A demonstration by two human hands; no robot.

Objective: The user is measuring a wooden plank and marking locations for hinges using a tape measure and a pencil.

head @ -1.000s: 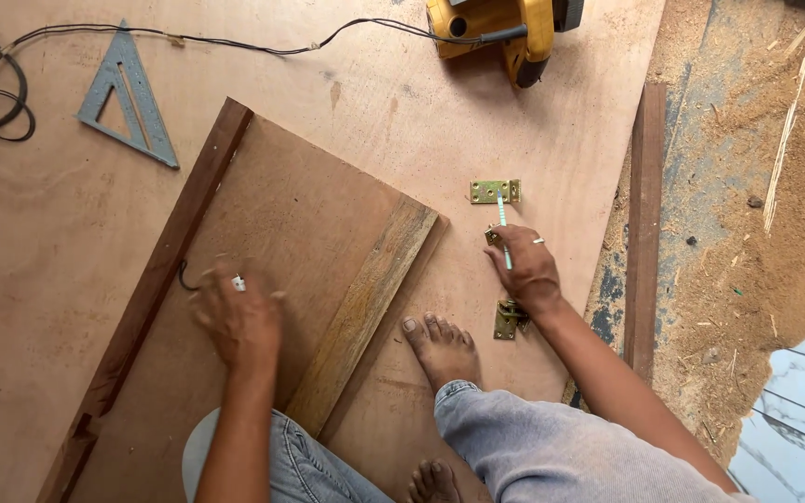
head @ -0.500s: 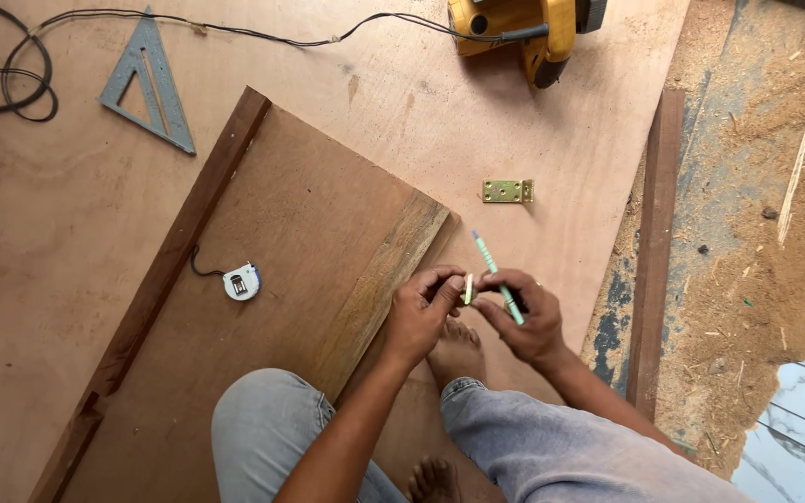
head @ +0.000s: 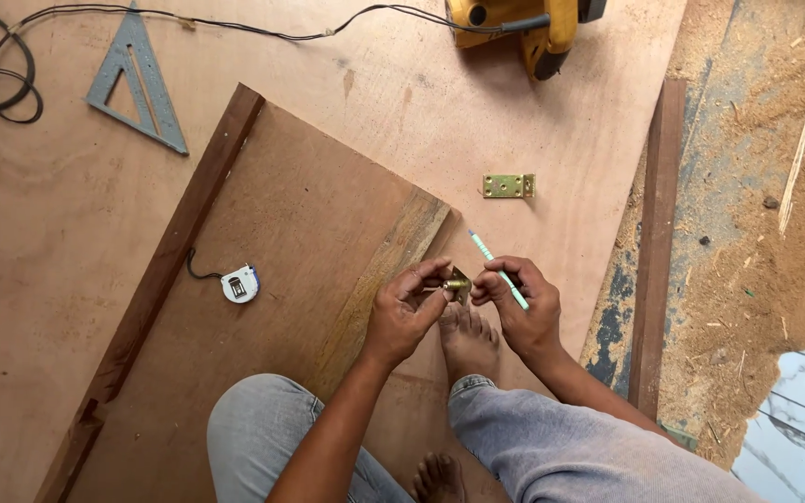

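A small brass hinge [head: 458, 282] is pinched between both hands above the wooden panel [head: 263, 279]; left hand [head: 402, 312] closed on it, right hand [head: 519, 307] also clamping a pencil [head: 498, 271]. Hinge could be dropped: right grip is shared.

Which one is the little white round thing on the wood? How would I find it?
Find the big brown framed wooden panel lying on the plywood floor. Near its left rail lies the small round white tape measure. Unlike the brass hinges, it is white, with a short black cord.
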